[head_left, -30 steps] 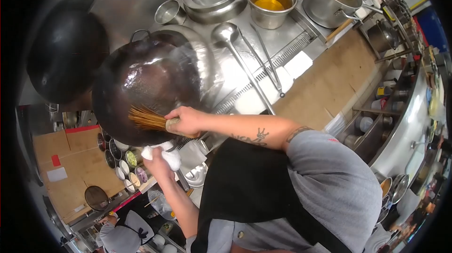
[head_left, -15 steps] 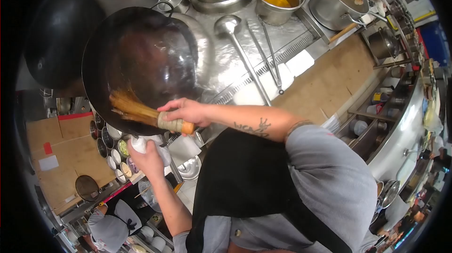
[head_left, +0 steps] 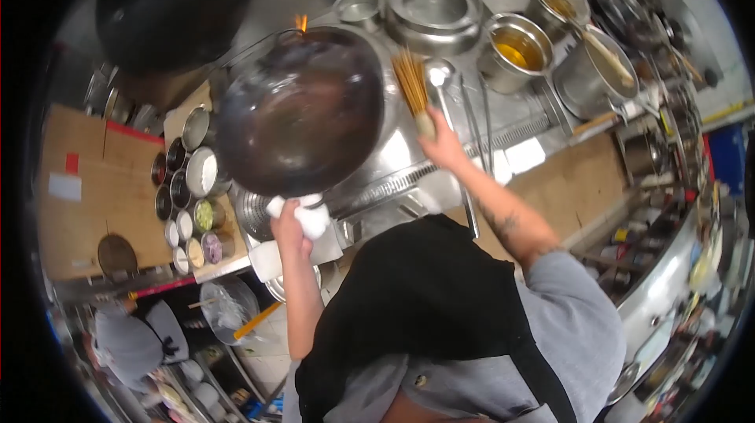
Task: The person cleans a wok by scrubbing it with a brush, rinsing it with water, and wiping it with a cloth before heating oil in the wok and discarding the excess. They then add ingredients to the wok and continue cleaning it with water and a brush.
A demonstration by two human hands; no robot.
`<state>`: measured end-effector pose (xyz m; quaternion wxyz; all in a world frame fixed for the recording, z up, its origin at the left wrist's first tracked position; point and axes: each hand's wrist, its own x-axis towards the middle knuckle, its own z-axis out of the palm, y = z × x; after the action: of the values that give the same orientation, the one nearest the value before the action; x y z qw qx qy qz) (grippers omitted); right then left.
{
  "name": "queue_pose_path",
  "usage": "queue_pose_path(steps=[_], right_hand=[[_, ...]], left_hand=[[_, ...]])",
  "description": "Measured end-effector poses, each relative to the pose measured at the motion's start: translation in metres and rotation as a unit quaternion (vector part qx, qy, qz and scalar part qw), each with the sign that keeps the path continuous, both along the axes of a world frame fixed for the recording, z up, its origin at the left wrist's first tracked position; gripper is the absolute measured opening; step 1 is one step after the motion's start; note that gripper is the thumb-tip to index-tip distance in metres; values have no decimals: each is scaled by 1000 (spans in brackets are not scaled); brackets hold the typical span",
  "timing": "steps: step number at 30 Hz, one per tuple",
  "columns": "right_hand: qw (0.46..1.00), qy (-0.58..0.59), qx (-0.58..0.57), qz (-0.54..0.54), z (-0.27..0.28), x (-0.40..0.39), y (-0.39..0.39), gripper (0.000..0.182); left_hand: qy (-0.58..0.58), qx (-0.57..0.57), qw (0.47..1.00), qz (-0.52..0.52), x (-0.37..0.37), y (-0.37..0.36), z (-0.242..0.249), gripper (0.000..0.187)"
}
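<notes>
A large dark wok (head_left: 303, 120) rests on the steel range, its inside shiny and bare. At its near edge my left hand (head_left: 289, 226) is closed around a bunched white cloth (head_left: 314, 221), which seems to cover the wok's handle. My right hand (head_left: 443, 144) grips the bound base of a bamboo wok brush (head_left: 412, 84), to the right of the wok, bristles pointing away from me. Close beside the brush lies a steel ladle (head_left: 440, 73) with its long handle toward me.
Behind stand a small steel pot (head_left: 359, 10), a wide steel basin (head_left: 435, 2) and a pot of yellow oil (head_left: 515, 53). Small flames (head_left: 300, 23) show behind the wok. Ingredient containers (head_left: 206, 171) line the left side. Another person (head_left: 138, 336) is at lower left.
The brush has gone from inside the wok to its right, carried by my right hand. The wok now sits level over the burner, and flames have appeared behind it.
</notes>
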<state>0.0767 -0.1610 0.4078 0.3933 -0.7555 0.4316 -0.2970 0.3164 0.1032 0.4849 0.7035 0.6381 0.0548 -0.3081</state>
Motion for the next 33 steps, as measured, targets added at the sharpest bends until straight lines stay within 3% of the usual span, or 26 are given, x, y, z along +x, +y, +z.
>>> queue_pose_path(steps=[1,3,5,8,11,14,17,20,23,26,29,30,32,33], right_hand=[[993,94,75,6,-1,-7,23,69],[979,154,135,-7,-25,-15,53,63],[976,201,75,-28,-75,-26,63,59],[971,237,-11,-2,-78,-49,60,55],[954,300,2,-19,-30,-75,74,46],[930,363,49,-44,-57,-104,92,40],[947,295,101,-80,-90,-121,98,34],[946,253,89,-183,-70,-118,101,31],[973,119,123,-152,-53,-125,95,33],[990,39,-25,-135,-41,-111,36,30],[985,-11,-16,-171,8,-69,-75,26],[984,-28,-58,-169,51,-50,-103,26],[963,-11,-198,-183,103,-19,-169,27],[962,30,-170,-210,116,-4,-213,30]], left_hand=[[39,-30,999,-1,7,-4,-10,27],[112,-82,990,-21,11,-19,-7,27],[104,-91,990,-15,9,-40,-22,24],[137,-97,986,-12,18,-71,-38,26],[120,-95,988,-2,21,-90,-60,25],[123,-99,987,-13,16,-93,-56,25],[161,-107,981,-31,10,-82,-42,30],[191,-107,975,-44,5,-61,-44,36],[221,-138,961,-94,1,-39,-69,44],[267,-79,940,-199,-16,-18,-68,42],[101,2,942,-319,-39,-9,-94,48],[38,12,935,-353,-46,-6,-99,52],[12,40,916,-400,-51,-3,-121,64],[8,49,909,-415,-54,-3,-134,67]])
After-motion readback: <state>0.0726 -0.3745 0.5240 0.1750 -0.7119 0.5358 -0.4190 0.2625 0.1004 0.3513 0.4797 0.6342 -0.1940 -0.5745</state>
